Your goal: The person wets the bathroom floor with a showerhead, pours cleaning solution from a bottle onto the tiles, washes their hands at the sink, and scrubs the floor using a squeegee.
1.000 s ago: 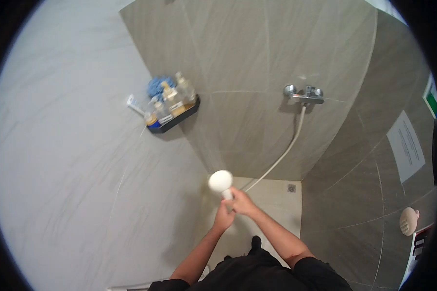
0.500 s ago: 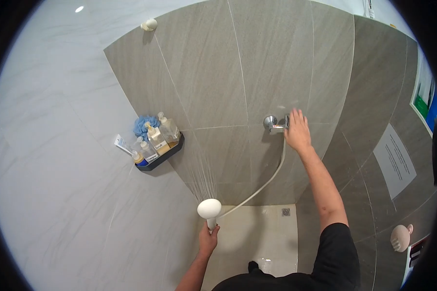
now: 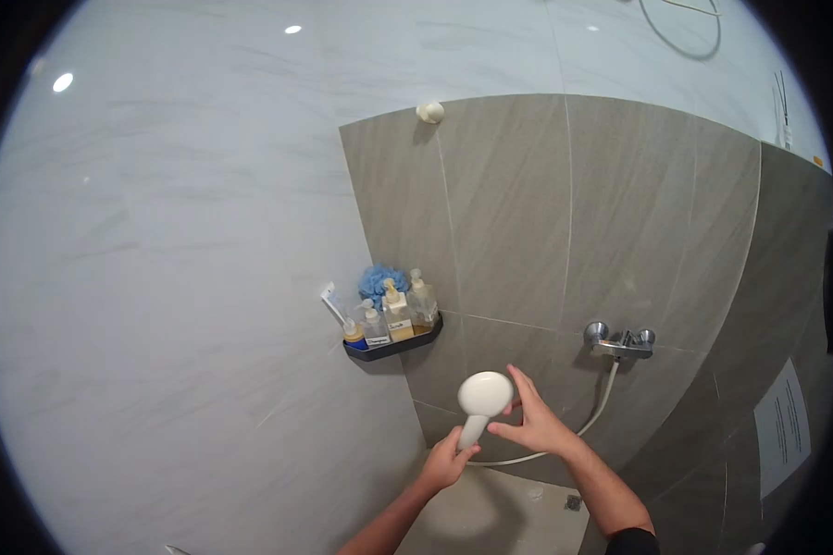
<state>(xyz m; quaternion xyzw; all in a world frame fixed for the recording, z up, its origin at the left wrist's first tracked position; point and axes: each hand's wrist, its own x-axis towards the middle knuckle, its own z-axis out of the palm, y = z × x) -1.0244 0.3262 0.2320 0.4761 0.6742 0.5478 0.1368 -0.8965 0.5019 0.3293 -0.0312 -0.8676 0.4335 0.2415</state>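
My left hand (image 3: 448,461) is wrapped round the handle of a white shower head (image 3: 485,395), whose round back faces me. Close to the right side of the head, my right hand (image 3: 533,418) has its fingers spread; whether a fingertip touches it I cannot tell. A pale hose (image 3: 605,407) runs down from the chrome shower mixer tap (image 3: 624,344) on the tiled wall, passes behind my right forearm and reaches toward my left hand. No spray is visible from the shower head.
A dark corner shelf (image 3: 393,349) holds several pump bottles (image 3: 398,319), a tube (image 3: 333,301) and a blue bath puff (image 3: 382,282). High on the grey wall sits a white shower head holder (image 3: 430,113). A printed sheet (image 3: 783,430) hangs at right. A floor drain (image 3: 573,502) lies below.
My right hand has left the mixer tap and come beside the shower head. Water that was spraying is no longer visible. The camera view has tilted up and shifted left.
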